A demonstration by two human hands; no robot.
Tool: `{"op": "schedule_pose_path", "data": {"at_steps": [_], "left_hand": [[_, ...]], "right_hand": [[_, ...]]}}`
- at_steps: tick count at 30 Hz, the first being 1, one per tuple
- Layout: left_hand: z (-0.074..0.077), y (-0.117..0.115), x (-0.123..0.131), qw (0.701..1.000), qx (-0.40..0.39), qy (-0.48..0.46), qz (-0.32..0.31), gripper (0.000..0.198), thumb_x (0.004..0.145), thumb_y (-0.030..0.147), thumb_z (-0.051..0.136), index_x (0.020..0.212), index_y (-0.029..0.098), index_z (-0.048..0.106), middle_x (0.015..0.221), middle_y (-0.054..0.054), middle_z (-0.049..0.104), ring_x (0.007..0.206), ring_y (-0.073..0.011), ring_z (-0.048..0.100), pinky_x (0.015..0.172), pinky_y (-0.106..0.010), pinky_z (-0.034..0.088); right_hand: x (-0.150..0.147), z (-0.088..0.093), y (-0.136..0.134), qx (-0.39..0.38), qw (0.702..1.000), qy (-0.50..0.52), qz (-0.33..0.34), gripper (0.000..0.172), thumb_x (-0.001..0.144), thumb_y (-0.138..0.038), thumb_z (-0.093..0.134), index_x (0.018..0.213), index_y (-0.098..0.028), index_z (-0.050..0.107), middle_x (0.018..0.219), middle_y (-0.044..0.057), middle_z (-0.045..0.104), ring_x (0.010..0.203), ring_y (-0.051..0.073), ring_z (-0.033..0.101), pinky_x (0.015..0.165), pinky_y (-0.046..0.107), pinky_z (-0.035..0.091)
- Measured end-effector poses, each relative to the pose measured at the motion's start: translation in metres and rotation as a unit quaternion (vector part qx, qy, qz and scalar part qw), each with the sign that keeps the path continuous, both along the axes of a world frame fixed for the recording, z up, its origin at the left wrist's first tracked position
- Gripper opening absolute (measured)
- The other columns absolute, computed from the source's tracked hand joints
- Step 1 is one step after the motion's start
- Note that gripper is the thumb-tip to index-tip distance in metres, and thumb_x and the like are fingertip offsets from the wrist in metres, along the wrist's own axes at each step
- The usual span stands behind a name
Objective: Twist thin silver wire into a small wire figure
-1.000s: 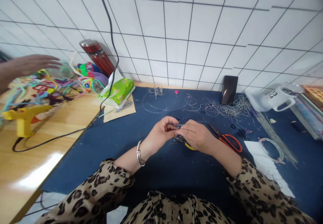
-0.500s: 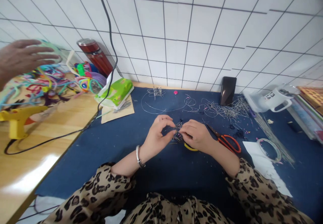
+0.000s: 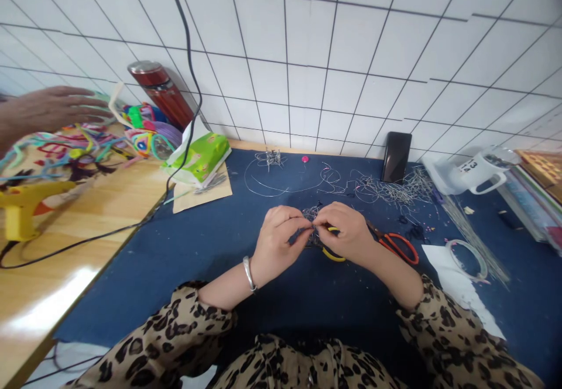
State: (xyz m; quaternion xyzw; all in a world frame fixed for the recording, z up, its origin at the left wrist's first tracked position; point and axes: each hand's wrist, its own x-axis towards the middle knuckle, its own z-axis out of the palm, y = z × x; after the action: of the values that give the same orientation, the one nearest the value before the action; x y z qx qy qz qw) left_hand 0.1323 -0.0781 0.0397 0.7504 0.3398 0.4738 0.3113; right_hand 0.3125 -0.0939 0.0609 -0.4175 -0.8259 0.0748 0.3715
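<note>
My left hand, with a silver bangle at its wrist, pinches a small tangled piece of thin wire between thumb and fingers. Fingertips of my right hand meet it at the same spot, closed on the wire too. The exact bit held is too small to make out. Under my right hand lies a tool with yellow handles, its head mostly covered. Scissors with orange-red handles rest just right of that hand, their blades partly behind it.
Loose wire is heaped near a black phone. A white mug, a clear coil and paper lie rightward. Leftward are a tissue pack, red flask, yellow glue gun and another person's hand.
My hands have drawn together, fingertips now meeting at the wire. More of the yellow handles shows. The other person's hand at the left has moved lower and slightly right.
</note>
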Motion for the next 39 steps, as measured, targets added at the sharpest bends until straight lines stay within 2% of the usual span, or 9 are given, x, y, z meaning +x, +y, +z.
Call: {"op": "schedule_pose_path", "data": {"at_steps": [4, 6, 10, 14, 16, 19, 24, 30, 39], "left_hand": [[0.006, 0.005, 0.004, 1.0, 0.002, -0.014, 0.019, 0.016, 0.071, 0.015, 0.065, 0.082, 0.026, 0.071, 0.085, -0.006, 0.062, 0.087, -0.0236, 0.053, 0.086, -0.039, 0.035], [0.006, 0.01, 0.004, 0.999, 0.007, -0.01, 0.038, 0.014, 0.072, 0.016, 0.065, 0.081, 0.025, 0.071, 0.085, -0.006, 0.061, 0.086, -0.0229, 0.053, 0.085, -0.038, 0.036], [0.007, 0.02, 0.0, 0.997, 0.044, 0.005, 0.059, 0.014, 0.073, 0.016, 0.064, 0.084, 0.023, 0.069, 0.086, -0.006, 0.062, 0.086, -0.0214, 0.055, 0.082, -0.036, 0.04], [0.005, 0.031, -0.001, 0.99, 0.119, 0.044, 0.059, 0.013, 0.075, 0.014, 0.061, 0.084, 0.021, 0.067, 0.084, -0.004, 0.062, 0.082, -0.018, 0.056, 0.078, -0.034, 0.043], [0.002, 0.036, 0.001, 0.988, 0.132, 0.065, 0.054, 0.011, 0.076, 0.014, 0.059, 0.083, 0.019, 0.066, 0.084, -0.005, 0.062, 0.082, -0.0174, 0.055, 0.078, -0.034, 0.043], [-0.003, 0.041, 0.004, 0.989, 0.112, 0.089, 0.037, 0.01, 0.077, 0.014, 0.058, 0.083, 0.018, 0.064, 0.086, -0.006, 0.06, 0.085, -0.0177, 0.055, 0.079, -0.034, 0.044], [-0.004, 0.046, 0.002, 0.996, 0.014, 0.085, 0.004, 0.009, 0.08, 0.015, 0.055, 0.081, 0.018, 0.063, 0.087, -0.004, 0.058, 0.086, -0.0158, 0.055, 0.079, -0.03, 0.044], [-0.002, 0.048, -0.004, 0.994, -0.068, 0.076, -0.037, 0.011, 0.084, 0.022, 0.054, 0.08, 0.019, 0.063, 0.085, -0.003, 0.058, 0.083, -0.0146, 0.055, 0.077, -0.028, 0.044], [-0.002, 0.048, -0.005, 0.993, -0.064, 0.075, -0.067, 0.01, 0.083, 0.021, 0.056, 0.084, 0.019, 0.066, 0.088, -0.004, 0.059, 0.084, -0.0151, 0.056, 0.077, -0.029, 0.045]], "right_hand": [[-0.003, 0.021, 0.005, 0.042, 0.988, -0.148, -0.003, 0.014, 0.082, -0.011, 0.045, 0.078, -0.016, 0.058, 0.08, 0.008, 0.061, 0.08, 0.019, 0.051, 0.076, 0.033, 0.043], [-0.006, 0.028, 0.011, 0.041, 0.982, -0.186, 0.0, 0.014, 0.082, -0.012, 0.045, 0.076, -0.015, 0.057, 0.076, 0.008, 0.059, 0.077, 0.019, 0.049, 0.073, 0.033, 0.042], [-0.01, 0.029, 0.024, 0.006, 0.995, -0.1, -0.004, 0.013, 0.077, -0.008, 0.047, 0.076, -0.017, 0.057, 0.076, 0.004, 0.06, 0.074, 0.016, 0.05, 0.071, 0.029, 0.041], [-0.012, 0.021, 0.032, -0.02, 0.999, -0.008, -0.023, 0.016, 0.072, -0.005, 0.048, 0.075, -0.018, 0.057, 0.074, 0.002, 0.06, 0.072, 0.014, 0.052, 0.071, 0.026, 0.042], [-0.011, 0.016, 0.034, -0.032, 0.999, 0.012, -0.036, 0.016, 0.071, -0.004, 0.049, 0.074, -0.018, 0.057, 0.073, 0.002, 0.06, 0.071, 0.014, 0.053, 0.07, 0.026, 0.042], [-0.008, 0.01, 0.035, -0.06, 0.997, 0.025, -0.047, 0.015, 0.072, -0.006, 0.051, 0.076, -0.018, 0.059, 0.074, 0.001, 0.06, 0.072, 0.014, 0.053, 0.07, 0.025, 0.043], [-0.005, 0.004, 0.04, -0.111, 0.992, 0.025, -0.047, 0.01, 0.077, -0.01, 0.053, 0.078, -0.019, 0.059, 0.075, 0.0, 0.061, 0.072, 0.012, 0.055, 0.07, 0.024, 0.043], [-0.003, -0.002, 0.039, -0.051, 0.998, -0.018, -0.016, 0.011, 0.083, -0.011, 0.049, 0.079, -0.019, 0.057, 0.079, 0.001, 0.063, 0.077, 0.014, 0.055, 0.075, 0.026, 0.042], [-0.005, -0.001, 0.031, 0.038, 0.997, -0.073, -0.005, 0.013, 0.087, -0.013, 0.044, 0.083, -0.018, 0.055, 0.078, 0.004, 0.062, 0.076, 0.015, 0.052, 0.072, 0.028, 0.043]]}}
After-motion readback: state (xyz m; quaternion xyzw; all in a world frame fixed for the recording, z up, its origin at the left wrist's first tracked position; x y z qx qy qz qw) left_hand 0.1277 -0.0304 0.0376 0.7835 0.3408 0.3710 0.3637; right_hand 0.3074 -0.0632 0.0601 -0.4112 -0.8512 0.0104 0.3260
